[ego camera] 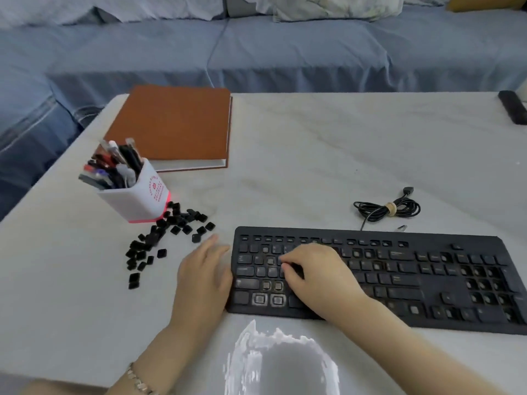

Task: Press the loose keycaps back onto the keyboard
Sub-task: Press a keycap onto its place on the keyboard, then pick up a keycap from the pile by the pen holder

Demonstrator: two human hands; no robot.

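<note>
My right hand curls onto the keyboard, probably seating a cap, though I can't tell. My left hand lies flat on the worktop. Next it reaches for the loose keycaps.

A blue-covered sofa is stretching well beyond the left hand, behind the white table; pale cushions are lying along its back.

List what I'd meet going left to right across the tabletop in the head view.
From left: loose keycaps → left hand → right hand, on the keyboard → coiled cable → remote. Pen cup and notebook overlap the keycaps, so omitted.
</note>
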